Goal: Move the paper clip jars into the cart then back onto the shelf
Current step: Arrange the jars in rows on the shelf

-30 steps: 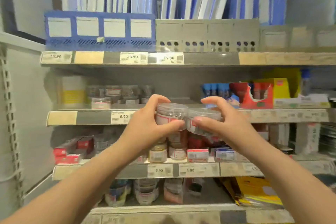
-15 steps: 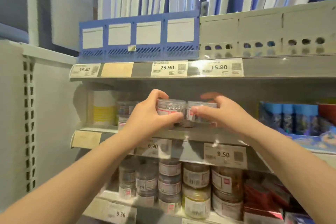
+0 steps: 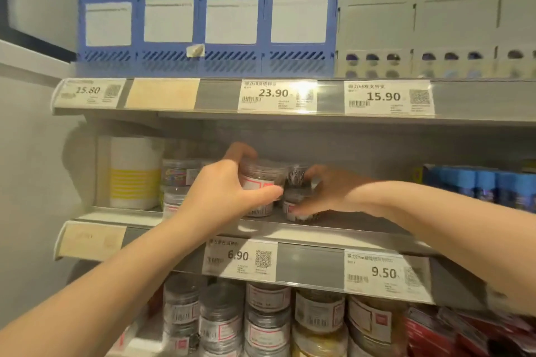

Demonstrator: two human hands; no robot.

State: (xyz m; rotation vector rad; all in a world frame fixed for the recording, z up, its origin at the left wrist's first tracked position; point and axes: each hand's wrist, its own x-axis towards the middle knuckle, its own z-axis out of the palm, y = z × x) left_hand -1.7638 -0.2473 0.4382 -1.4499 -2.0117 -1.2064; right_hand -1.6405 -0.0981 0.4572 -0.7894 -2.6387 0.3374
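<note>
Shop shelving (image 3: pixel 290 229) carries price tags reading 15.80, 23.90, 15.90, 6.90 and 9.50; the smaller print is unreadable. On the middle shelf, the left hand (image 3: pixel 223 191) grips a clear red-labelled paper clip jar (image 3: pixel 261 180) atop another. The right hand (image 3: pixel 333 194), blurred, grasps a lower jar (image 3: pixel 295 206) resting beside it.

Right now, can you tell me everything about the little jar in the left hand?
The small clear plastic jar is round and see-through, with a white label edged in red and something dark inside. It sits upright but motion-blurred, seemingly on top of another jar with a barcode label on the grey metal shelf. The left hand wraps it, thumb across the front, fingers behind.
</note>
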